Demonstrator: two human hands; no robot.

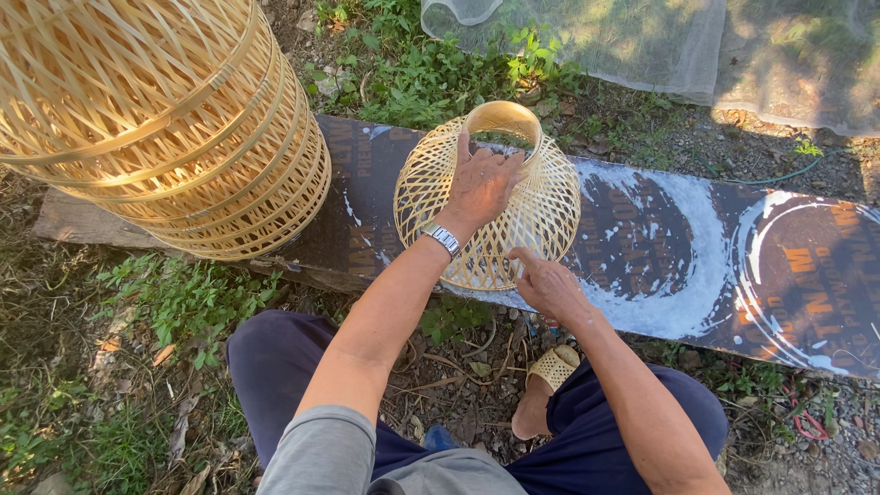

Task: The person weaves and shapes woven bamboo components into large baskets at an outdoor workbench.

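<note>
- Leftmost, a stack (174, 119) of woven bamboo shades fills the 10 o'clock corner, tilted, its lower rim resting on the left end of the board (642, 229).
- Grass (183, 302) and dry leaves lie at 8 o'clock, below the stack.
- Nearer the middle, the left hand (478, 188) lies flat and spread on the shade (541, 211), fingers apart, pointing toward 12 o'clock at the neck ring; a metal watch (443, 239) sits on the wrist.
- That hand presses rather than clamps: the palm steadies the shade, and nothing is pinched that I can see.
- The shade stands near the board's middle, wide rim down, narrow solid ring up, at about 12 o'clock from the person's knees.
- The right hand (548, 286) is at the shade's lower rim, at its 5 o'clock edge, fingers loosely curled, with the forefinger touching the weave; whether it pinches a strip I cannot tell.
- Judging by the pose, the step in hand is checking or tidying the rim, with one hand steadying and the other working the edge.
- A next move would likely call for turning the shade under the left palm so a fresh stretch of rim meets the right fingers, with light pressure so the thin strips do not buckle.
- Below, a sandal (554, 367) shows between dark trousers, at 6 o'clock.
- Further right, the board is dark, smeared with white rings of paint or glue.
- At 1 o'clock, pale netting (642, 46) lies over the ground behind the board.
</note>
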